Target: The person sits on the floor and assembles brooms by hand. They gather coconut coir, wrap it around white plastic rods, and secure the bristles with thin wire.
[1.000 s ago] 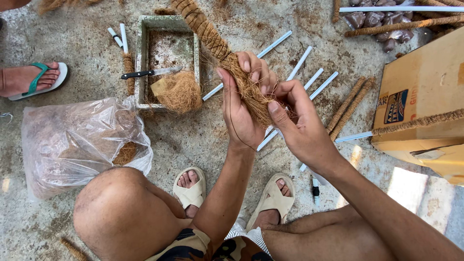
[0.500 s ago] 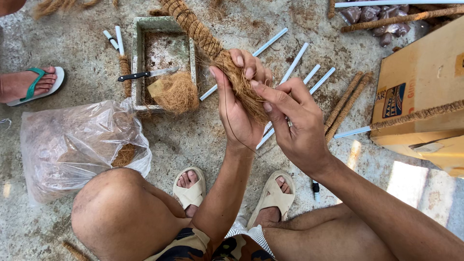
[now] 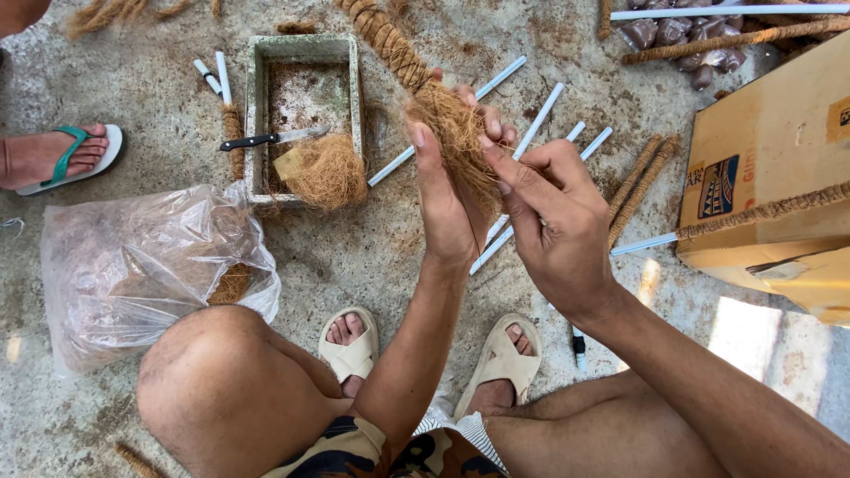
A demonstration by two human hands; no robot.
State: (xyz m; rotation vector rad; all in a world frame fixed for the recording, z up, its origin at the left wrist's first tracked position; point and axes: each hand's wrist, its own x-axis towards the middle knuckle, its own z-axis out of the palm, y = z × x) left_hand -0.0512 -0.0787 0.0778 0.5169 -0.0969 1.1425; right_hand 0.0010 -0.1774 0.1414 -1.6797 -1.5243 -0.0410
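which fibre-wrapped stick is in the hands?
The thick one running from the top edge down into the left hand, loose fibre at its end. The thinner wrapped sticks lie untouched on the floor.

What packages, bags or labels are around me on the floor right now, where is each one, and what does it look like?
Cardboard box: right side, tan, rectangular, tilted.
Box label: on the box's side, small, blue, red and white.
Plastic bag: left, by the knee, clear, crumpled, brown fibre inside.
Small packets: top right, shiny brownish, piled together.

2 bare forearms raised over bent knees, left hand (image 3: 452, 190) cupped upright, right hand (image 3: 553, 221) pinching beside it.
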